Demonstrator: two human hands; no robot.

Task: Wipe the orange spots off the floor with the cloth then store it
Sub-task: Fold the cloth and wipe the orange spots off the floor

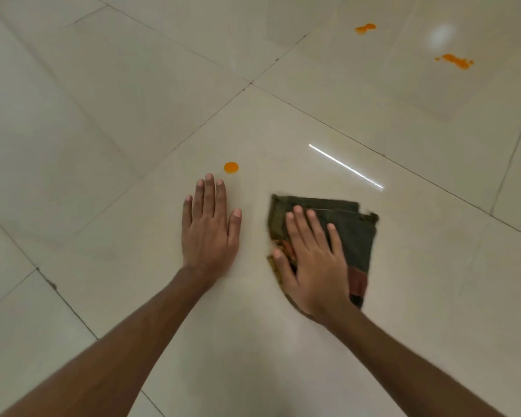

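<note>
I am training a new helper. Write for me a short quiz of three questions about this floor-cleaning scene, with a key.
1. True or false: the right hand lies flat on the cloth.
2. What is nearest to the round orange spot? A. the cloth B. the left hand C. the right hand
3. How many orange patches show on the floor?

Key: 1 true; 2 B; 3 three, the round orange spot plus the far patches.

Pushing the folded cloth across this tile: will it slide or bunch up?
The cloth probably slides easily, since the tile looks glossy. Its loose folded layers look soft, so it may bunch beyond the flat right hand.
</note>
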